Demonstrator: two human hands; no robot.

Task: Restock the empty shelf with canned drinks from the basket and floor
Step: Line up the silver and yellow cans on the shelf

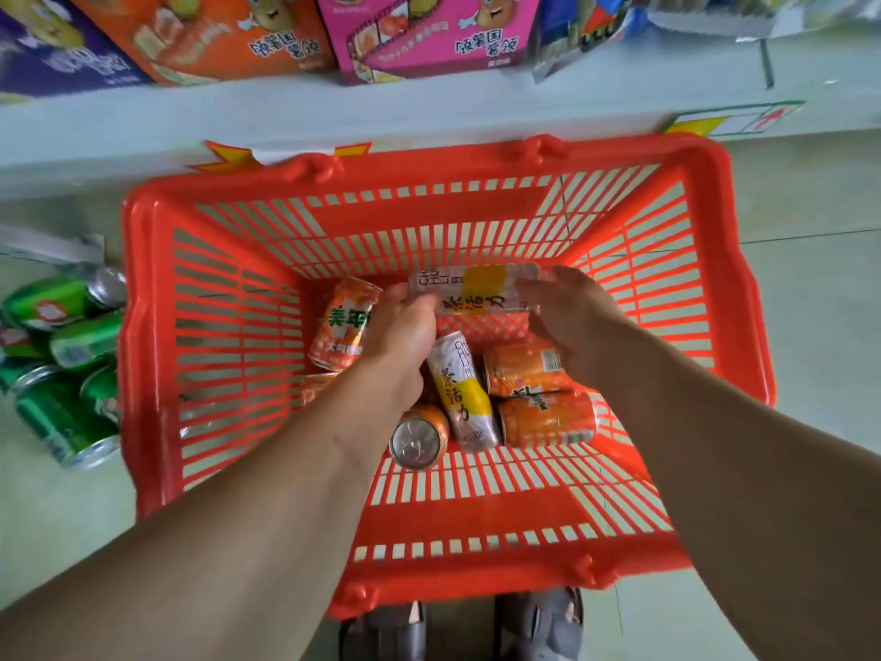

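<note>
A slim white metal can with a yellow band and dark printed characters (476,289) lies sideways, held up inside the red slatted plastic basket (152,326), toward its far wall. The left hand (403,326) has its fingers curled round the can's left end; the right hand (567,310) grips its right end with curled fingers. Beneath it on the basket's bottom lies a second white and yellow can (460,391), among shorter, glossy orange cans (548,417), one of which (419,441) shows its silver top with a pull tab. Left of the basket, green cans with silver ends (62,417) lie heaped on the pale floor. Beyond the basket's far rim runs a pale shelf edge (429,112) carrying bright cardboard boxes (429,35).
</note>
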